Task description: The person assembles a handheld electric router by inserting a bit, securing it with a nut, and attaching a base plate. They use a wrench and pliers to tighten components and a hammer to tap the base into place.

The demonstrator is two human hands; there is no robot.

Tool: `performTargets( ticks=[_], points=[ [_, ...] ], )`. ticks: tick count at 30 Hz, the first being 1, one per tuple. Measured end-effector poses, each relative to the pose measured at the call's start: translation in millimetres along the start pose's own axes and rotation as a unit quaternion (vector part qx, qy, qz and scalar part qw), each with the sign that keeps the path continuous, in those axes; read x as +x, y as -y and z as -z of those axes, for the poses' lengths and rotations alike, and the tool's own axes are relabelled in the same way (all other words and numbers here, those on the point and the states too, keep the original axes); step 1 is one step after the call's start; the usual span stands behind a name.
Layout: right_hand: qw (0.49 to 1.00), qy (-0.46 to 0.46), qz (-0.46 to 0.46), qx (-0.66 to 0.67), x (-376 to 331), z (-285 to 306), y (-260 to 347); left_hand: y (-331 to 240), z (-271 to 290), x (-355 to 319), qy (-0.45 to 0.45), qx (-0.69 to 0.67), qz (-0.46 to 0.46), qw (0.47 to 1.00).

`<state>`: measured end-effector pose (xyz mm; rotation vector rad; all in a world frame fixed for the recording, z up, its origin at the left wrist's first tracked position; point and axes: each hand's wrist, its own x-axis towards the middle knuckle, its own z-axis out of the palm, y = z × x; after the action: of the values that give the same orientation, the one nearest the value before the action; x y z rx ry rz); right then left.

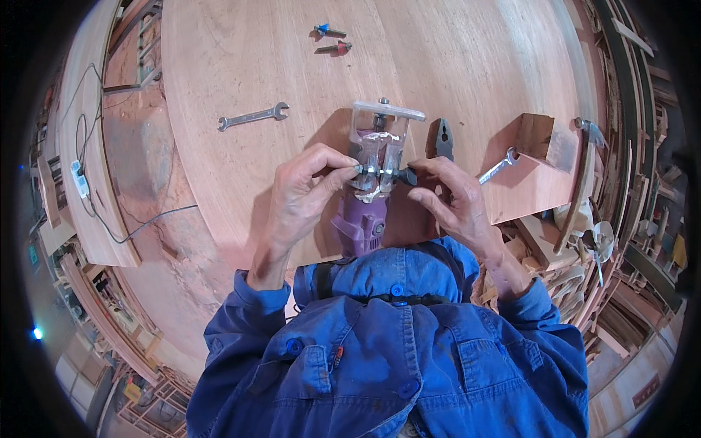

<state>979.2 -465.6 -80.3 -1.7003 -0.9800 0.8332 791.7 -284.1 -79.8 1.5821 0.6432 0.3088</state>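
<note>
A purple hand router [359,223] with a clear plastic base [381,139] lies on the wooden tabletop [453,58], propped against my body. My left hand [296,193] pinches a small metal screw or knob on the left side of the clear base. My right hand [449,197] grips a black knob on the base's right side. Both of my sleeves are blue.
A steel spanner [253,116] lies to the left. Two router bits, one blue [328,31] and one red [334,49], sit farther back. Black-handled pliers [442,139], another spanner [498,167], a wooden block [544,139] and a hammer [584,175] lie at the right. Timber offcuts crowd the floor.
</note>
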Motion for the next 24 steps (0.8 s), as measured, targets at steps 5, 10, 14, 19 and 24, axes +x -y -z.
performTargets(
  ticks=[5,10,14,19,24],
  points=[
    [0.935,0.117,-0.228,0.244,9,3,-10,1,1,0,0.012,0.022,-0.009,1.0],
    [0.96,0.031,-0.221,0.166,6,-9,-7,2,3,-1,0.024,0.002,-0.007,1.0],
    [0.985,0.017,0.097,-0.141,4,-4,-10,3,3,-2,0.026,0.023,-0.003,0.999],
    [0.802,0.135,-0.388,0.433,15,-1,-11,3,2,0,0.027,0.036,-0.015,0.999],
    [0.999,-0.009,-0.029,-0.037,6,-10,-7,2,1,-2,0.021,0.003,-0.003,1.0]
  ],
)
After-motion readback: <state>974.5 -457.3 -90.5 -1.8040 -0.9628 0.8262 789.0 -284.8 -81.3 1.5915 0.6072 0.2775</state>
